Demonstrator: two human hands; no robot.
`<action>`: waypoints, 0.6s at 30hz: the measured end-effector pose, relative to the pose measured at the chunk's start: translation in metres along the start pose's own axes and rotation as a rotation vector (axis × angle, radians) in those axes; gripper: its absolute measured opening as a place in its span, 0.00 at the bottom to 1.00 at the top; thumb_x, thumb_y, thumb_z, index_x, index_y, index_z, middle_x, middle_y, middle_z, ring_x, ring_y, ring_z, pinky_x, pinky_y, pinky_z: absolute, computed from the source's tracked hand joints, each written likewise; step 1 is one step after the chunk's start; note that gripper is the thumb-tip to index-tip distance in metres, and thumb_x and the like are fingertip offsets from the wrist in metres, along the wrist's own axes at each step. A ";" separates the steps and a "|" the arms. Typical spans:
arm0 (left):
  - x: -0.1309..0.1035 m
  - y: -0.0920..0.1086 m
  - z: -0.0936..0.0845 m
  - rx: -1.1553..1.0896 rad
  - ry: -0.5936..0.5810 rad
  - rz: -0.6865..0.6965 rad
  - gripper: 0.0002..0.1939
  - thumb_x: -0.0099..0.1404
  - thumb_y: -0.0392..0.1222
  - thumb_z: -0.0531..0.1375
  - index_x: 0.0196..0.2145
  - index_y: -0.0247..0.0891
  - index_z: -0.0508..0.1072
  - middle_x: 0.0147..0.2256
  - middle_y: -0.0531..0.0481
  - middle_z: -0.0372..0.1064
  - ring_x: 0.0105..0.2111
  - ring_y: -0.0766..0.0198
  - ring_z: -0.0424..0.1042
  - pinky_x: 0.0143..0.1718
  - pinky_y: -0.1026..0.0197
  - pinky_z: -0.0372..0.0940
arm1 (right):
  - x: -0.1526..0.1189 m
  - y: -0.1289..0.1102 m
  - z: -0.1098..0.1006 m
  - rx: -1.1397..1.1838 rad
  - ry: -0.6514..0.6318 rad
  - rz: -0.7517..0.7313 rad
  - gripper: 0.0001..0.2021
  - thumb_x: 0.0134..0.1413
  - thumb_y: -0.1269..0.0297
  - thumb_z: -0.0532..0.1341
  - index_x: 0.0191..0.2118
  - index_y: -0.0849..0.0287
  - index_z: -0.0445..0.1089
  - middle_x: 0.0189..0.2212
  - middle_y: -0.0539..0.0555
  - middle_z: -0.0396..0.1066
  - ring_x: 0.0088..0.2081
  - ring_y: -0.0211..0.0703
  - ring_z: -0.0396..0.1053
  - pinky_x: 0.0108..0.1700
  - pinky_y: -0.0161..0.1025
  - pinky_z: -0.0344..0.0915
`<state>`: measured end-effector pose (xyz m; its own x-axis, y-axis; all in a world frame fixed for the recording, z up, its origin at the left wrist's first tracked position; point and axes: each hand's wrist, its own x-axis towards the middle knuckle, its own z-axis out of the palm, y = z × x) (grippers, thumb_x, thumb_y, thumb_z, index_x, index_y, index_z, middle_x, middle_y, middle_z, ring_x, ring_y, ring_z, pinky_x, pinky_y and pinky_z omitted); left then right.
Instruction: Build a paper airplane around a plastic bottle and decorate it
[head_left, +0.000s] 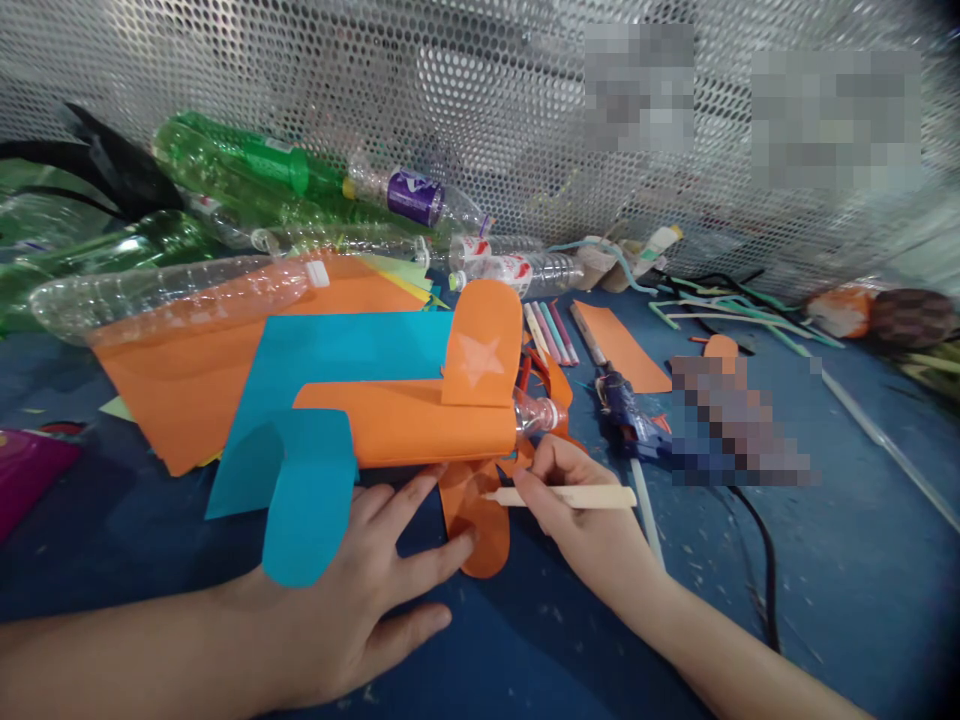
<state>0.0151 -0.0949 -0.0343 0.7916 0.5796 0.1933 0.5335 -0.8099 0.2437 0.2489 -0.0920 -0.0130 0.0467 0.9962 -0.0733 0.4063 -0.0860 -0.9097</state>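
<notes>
An orange paper-wrapped plastic bottle (420, 425) lies across the middle, its clear neck (536, 412) pointing right. Rounded paper flaps stick out from it: a blue flap (309, 510) at the left, an upper orange flap (484, 345) bearing a pale star, and a lower orange flap (484, 540). My left hand (375, 570) lies with fingers spread, fingertips touching the lower orange flap and the bottle's near side. Pinched in my right hand (574, 500) is a cream-coloured marker pen (600, 496), its tip at the lower orange flap.
Blue paper (240, 470) and orange sheets (172, 400) lie behind and left. Clear and green bottles (225, 150) crowd the back along a perforated metal sheet (510, 120). Several markers (551, 333), a dark blue glue gun (630, 425) and its black cord (769, 560) are at right.
</notes>
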 end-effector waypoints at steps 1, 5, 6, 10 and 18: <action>0.000 0.000 0.000 0.001 0.011 0.000 0.24 0.65 0.49 0.56 0.59 0.57 0.60 0.61 0.40 0.48 0.46 0.43 0.64 0.42 0.36 0.62 | 0.000 0.000 0.000 -0.003 0.006 -0.001 0.13 0.53 0.65 0.57 0.22 0.55 0.53 0.15 0.41 0.50 0.18 0.32 0.47 0.20 0.33 0.46; -0.001 0.000 0.000 0.003 0.026 0.006 0.23 0.65 0.49 0.55 0.58 0.56 0.61 0.61 0.41 0.49 0.45 0.44 0.65 0.42 0.38 0.62 | 0.000 0.000 0.000 -0.002 -0.003 -0.007 0.13 0.53 0.64 0.57 0.22 0.55 0.53 0.14 0.42 0.51 0.17 0.32 0.47 0.20 0.33 0.46; -0.001 0.000 0.001 0.004 0.030 0.004 0.23 0.65 0.50 0.55 0.58 0.56 0.61 0.61 0.41 0.49 0.45 0.44 0.64 0.42 0.38 0.62 | 0.000 0.000 -0.001 -0.006 0.002 -0.009 0.13 0.52 0.64 0.57 0.21 0.55 0.53 0.14 0.42 0.51 0.17 0.32 0.47 0.20 0.33 0.46; -0.001 0.000 0.001 0.002 0.016 0.005 0.24 0.66 0.49 0.54 0.59 0.56 0.59 0.61 0.39 0.48 0.45 0.43 0.64 0.41 0.36 0.62 | 0.000 -0.001 0.000 -0.023 0.040 -0.001 0.13 0.53 0.64 0.57 0.21 0.55 0.53 0.15 0.42 0.51 0.18 0.32 0.48 0.20 0.32 0.46; 0.000 0.001 0.000 -0.005 -0.010 -0.006 0.24 0.65 0.49 0.54 0.59 0.57 0.59 0.61 0.40 0.47 0.45 0.43 0.63 0.42 0.35 0.61 | 0.000 -0.002 0.000 -0.005 0.044 0.003 0.14 0.53 0.65 0.56 0.21 0.55 0.52 0.16 0.41 0.48 0.18 0.32 0.45 0.20 0.32 0.44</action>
<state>0.0152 -0.0956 -0.0342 0.7913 0.5836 0.1825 0.5369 -0.8059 0.2496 0.2479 -0.0919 -0.0116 0.0884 0.9944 -0.0580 0.4104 -0.0894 -0.9075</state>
